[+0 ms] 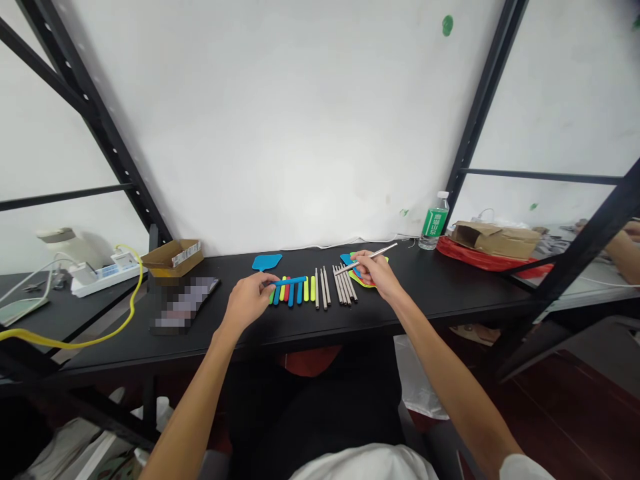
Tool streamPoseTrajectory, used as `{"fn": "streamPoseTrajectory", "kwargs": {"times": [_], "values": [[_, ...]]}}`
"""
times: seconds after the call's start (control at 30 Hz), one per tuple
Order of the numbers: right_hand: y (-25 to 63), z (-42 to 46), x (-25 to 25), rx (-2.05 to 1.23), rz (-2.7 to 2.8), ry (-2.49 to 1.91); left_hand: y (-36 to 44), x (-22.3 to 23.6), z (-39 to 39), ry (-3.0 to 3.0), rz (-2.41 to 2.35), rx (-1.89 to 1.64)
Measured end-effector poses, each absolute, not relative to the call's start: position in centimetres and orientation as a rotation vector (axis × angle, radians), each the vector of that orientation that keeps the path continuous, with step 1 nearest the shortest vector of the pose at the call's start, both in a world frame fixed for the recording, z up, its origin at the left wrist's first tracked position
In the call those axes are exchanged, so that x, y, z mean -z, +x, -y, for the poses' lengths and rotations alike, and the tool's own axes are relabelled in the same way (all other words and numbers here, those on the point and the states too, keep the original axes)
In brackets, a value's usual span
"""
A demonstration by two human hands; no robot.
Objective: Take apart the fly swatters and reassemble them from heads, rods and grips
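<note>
My left hand pinches a blue handle above a row of coloured handles in blue, yellow, red and green. In my right hand is a slim metal rod, tilted up to the right. Below that hand lie several more metal rods, and a smaller group of rods sits just left of them. Flat silicone spatula heads in blue, yellow-green and red are partly hidden beneath my right hand. One blue spatula head lies apart, behind my left hand.
On the black table, a phone and small cardboard box lie left. A water bottle stands back right, beside torn cardboard on red plastic. A yellow cable hangs near the power strip. Another person's arm shows far right.
</note>
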State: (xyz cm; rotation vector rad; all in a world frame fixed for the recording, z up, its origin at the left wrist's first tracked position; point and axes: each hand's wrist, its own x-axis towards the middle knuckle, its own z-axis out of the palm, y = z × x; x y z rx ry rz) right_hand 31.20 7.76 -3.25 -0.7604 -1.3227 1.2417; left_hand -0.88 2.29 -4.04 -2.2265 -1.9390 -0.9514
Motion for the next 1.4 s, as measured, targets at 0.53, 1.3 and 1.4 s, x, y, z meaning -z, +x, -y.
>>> {"fn": "streamPoseTrajectory", "kwargs": {"times": [0.53,1.3,1.4], "values": [[30.2,-6.2,2.7,-1.262,1.472,-0.661,0.6,3.1,-1.1,-1.982,2.011,0.921],[29.6,-5.7,2.8,-1.301,1.443,-0.587,1.7,2.3,-0.2,-2.016,1.944,1.007],[29.7,-5.7,2.7,-1.297,1.438,-0.586,1.7,2.3,-0.3,-2.033,1.93,1.013]]}}
